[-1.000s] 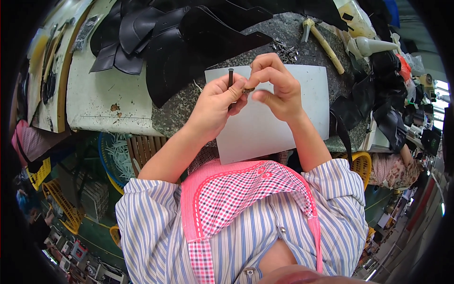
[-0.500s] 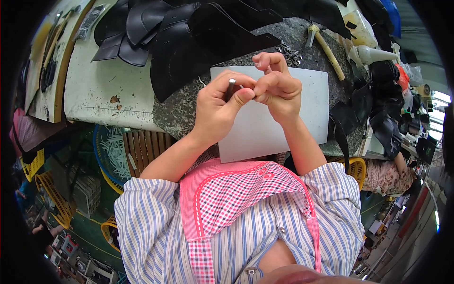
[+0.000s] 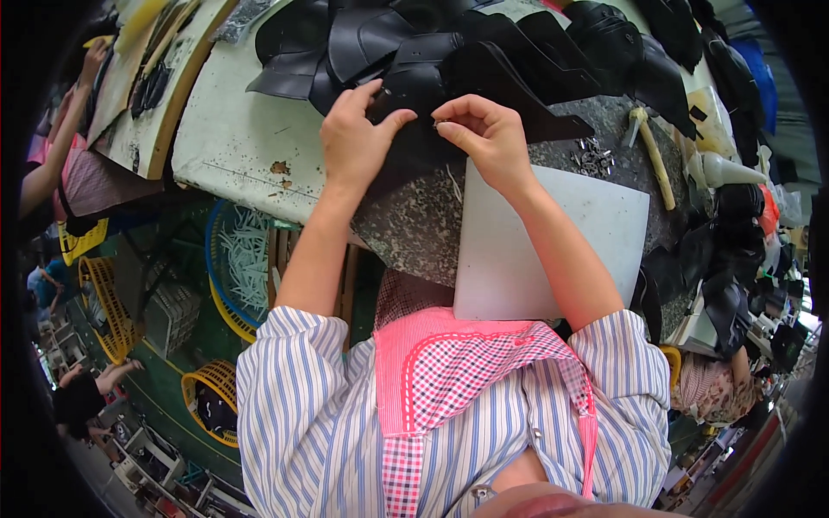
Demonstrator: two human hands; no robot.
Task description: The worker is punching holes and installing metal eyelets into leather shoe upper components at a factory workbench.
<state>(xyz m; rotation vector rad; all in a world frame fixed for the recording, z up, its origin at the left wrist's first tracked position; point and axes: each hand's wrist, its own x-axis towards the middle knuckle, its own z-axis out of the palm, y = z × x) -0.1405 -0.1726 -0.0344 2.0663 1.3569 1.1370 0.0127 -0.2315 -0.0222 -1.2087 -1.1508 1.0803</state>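
My left hand is over the near edge of the stacked black leather pieces. Its thumb and fingers are apart, and nothing shows between them. To its right, my right hand pinches a small metal piece between thumb and fingertips, above a dark leather piece. Its exact kind is too small to make out. Under my right forearm lies a pale grey board, partly on the speckled stone slab. A pile of small metal pieces sits on the slab beyond the board.
A wooden-handled hammer lies at the right of the slab, near a white bottle. A white worktop extends to the left. Below it stands a blue-rimmed basket of pale strips. Another person's arm shows at far left.
My hands have come apart and moved up toward the black leather. The metal rod that was in my left hand no longer shows there. The whole view has shifted.
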